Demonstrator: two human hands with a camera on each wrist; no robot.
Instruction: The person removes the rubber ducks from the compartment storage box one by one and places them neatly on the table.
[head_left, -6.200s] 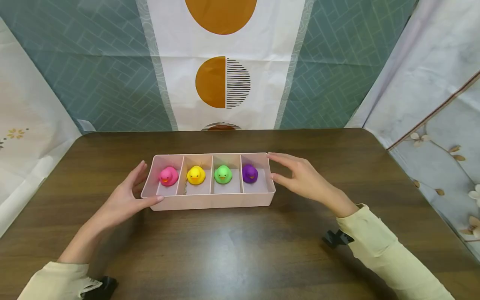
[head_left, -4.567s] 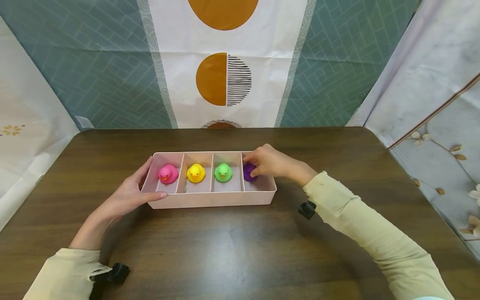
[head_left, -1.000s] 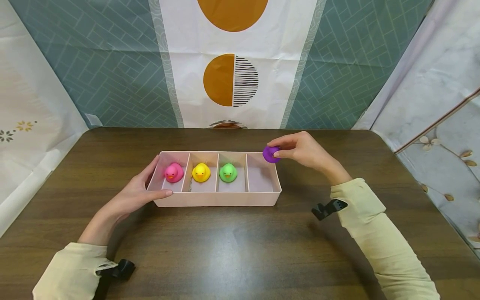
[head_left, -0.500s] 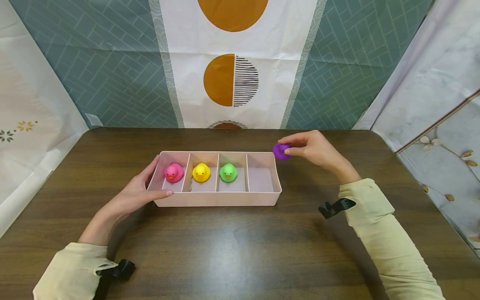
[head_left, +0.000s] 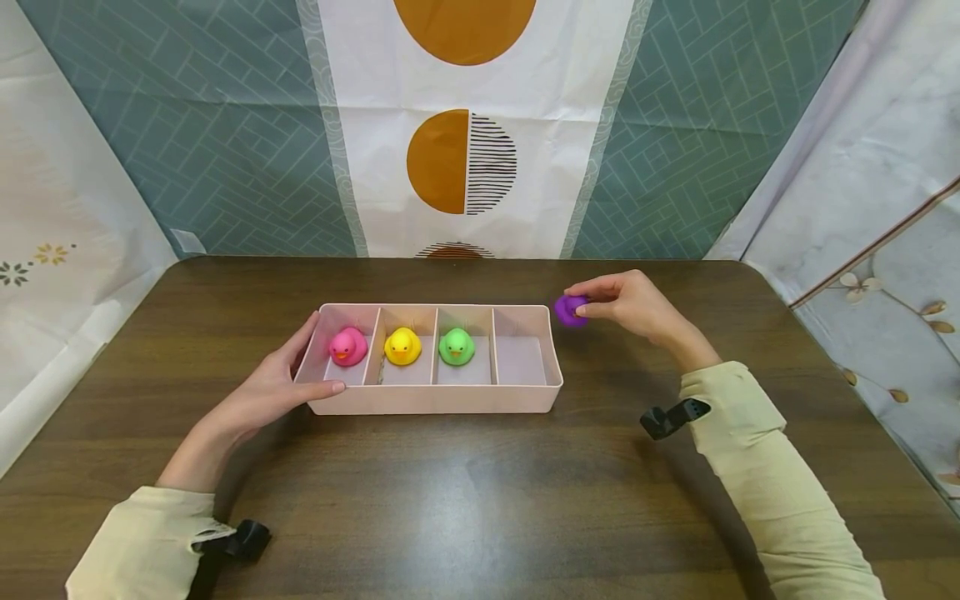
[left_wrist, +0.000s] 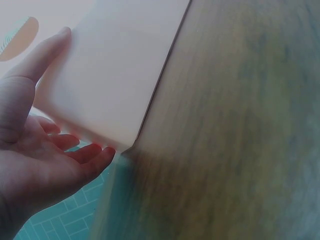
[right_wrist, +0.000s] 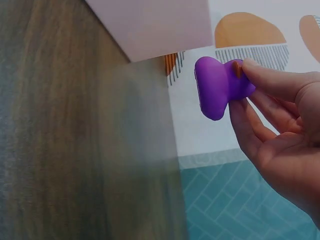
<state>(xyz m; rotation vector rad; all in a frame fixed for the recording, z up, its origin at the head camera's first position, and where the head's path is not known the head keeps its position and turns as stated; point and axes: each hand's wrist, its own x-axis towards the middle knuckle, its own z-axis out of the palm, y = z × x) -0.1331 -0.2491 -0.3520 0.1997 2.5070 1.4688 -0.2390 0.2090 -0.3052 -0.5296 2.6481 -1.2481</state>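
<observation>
A pale pink divided box (head_left: 435, 400) lies lengthwise on the table. Its compartments hold, from the left, a pink rubber duck (head_left: 348, 346), a yellow rubber duck (head_left: 402, 346) and a green rubber duck (head_left: 456, 347); the rightmost one is bare. My left hand (head_left: 262, 392) holds the box's left end, thumb along the front wall and fingers against the end wall, as the left wrist view shows too. Beyond the box's right end, my right hand (head_left: 637, 308) pinches a purple rubber duck (right_wrist: 215, 87) by its head between thumb and fingers, base toward the table.
The brown wooden table (head_left: 450, 483) has a back edge close behind the box. A patterned cloth (head_left: 247, 167) hangs behind it, with light cloths at both sides. Small black devices sit at both wrists.
The right hand has lifted the purple duck out of the rightmost compartment, carried it right past the box's end and just lowered it slightly. The left hand stays on the box.
</observation>
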